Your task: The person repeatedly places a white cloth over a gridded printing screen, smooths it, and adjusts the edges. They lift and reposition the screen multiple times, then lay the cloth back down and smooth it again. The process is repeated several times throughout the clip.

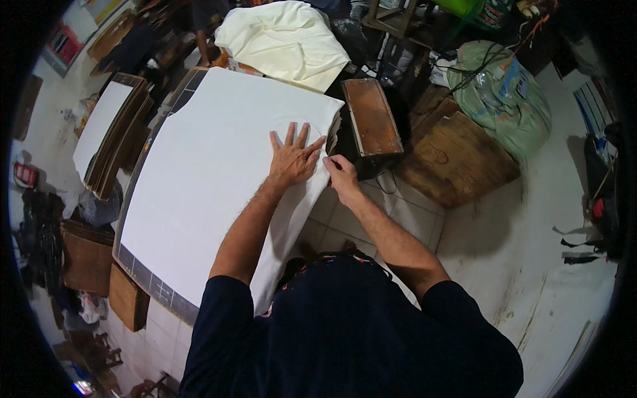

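Note:
A large sheet of white fabric (212,166) covers most of a dark board (147,277) marked with pale lines. Some of the cloth hangs over the side nearest my body. My left hand (293,158) lies flat on the fabric near its right edge, fingers spread. Just to the right, my right hand (342,176) pinches the cloth's edge between thumb and fingers. The fingertips of both hands are close together at that edge.
Cream cloth (282,40) lies heaped beyond the board. To the right stand a brown-topped box (375,119), a wooden panel (458,159) and a stuffed green sack (501,99). Stacked boards (109,132) sit at left. Tiled floor (345,225) shows below my right hand.

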`<state>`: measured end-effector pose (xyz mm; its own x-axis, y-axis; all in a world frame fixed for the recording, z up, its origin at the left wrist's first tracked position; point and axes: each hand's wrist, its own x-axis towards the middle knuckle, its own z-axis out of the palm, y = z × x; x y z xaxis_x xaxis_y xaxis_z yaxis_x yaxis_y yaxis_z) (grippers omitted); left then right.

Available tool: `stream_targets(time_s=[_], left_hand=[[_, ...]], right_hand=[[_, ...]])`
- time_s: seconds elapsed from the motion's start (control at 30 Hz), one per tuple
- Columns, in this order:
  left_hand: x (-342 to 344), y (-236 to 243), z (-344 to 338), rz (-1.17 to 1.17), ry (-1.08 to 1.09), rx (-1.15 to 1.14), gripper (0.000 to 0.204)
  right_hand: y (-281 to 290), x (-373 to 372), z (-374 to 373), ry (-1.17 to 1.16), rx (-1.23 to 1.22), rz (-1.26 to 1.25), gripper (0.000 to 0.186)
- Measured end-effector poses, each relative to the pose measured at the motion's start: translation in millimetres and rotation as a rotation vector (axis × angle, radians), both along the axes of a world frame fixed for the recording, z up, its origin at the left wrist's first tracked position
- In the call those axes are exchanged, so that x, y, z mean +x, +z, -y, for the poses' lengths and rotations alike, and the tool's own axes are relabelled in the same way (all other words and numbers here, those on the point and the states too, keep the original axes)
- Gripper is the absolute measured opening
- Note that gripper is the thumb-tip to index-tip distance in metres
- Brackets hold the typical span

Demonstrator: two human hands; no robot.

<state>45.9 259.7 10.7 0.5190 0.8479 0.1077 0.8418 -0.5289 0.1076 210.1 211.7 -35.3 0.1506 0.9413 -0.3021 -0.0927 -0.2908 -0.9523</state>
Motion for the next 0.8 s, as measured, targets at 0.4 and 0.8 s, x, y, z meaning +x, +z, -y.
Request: stream_targets(time_s=[0.4, 0.8], left_hand=[[-87, 6, 105, 0.050, 0.025, -0.040, 0.060], [-66, 19, 210, 0.045, 0.058, -0.146, 0.062]], right_hand=[[-12, 6, 54, 0.459, -0.320, -0.428, 0.025], [-17, 13, 24, 0.294, -0.347, -0.774, 0.015]])
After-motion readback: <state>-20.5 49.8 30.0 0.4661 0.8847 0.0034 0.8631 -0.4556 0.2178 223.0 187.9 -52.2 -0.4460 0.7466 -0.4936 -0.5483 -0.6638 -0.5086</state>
